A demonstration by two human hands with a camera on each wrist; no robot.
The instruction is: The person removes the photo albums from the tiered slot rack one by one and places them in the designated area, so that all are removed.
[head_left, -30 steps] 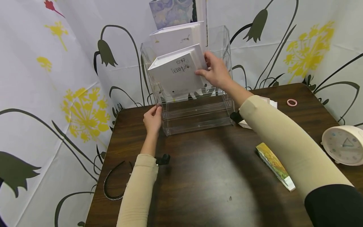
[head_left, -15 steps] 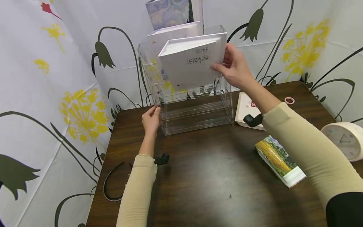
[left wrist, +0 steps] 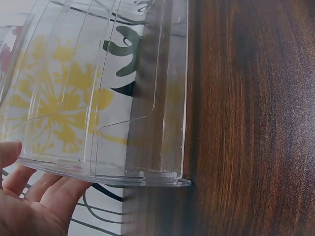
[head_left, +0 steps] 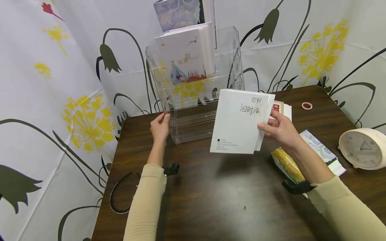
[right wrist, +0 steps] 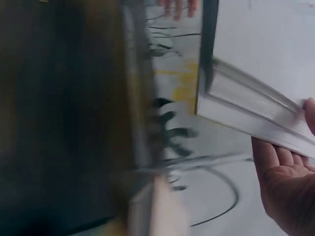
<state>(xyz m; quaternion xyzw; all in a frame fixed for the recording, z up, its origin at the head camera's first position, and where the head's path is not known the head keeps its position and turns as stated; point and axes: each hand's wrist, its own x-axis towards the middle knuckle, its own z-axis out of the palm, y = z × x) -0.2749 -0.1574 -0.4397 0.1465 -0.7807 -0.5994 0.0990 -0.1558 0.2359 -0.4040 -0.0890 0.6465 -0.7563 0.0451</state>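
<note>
Near the far edge of the surface (head_left: 205,180), left hand (head_left: 160,128) pinches clear rack (head_left: 190,106); right hand (head_left: 282,131) grips white book (head_left: 234,125) lettered "你好 旧时光".

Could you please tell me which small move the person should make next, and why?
Probably the right hand should lower the white book gently toward the table, near the yellow-covered book. The white book is held in the air by one side, in front of the clear rack, while the left hand grips the rack's side.
</note>
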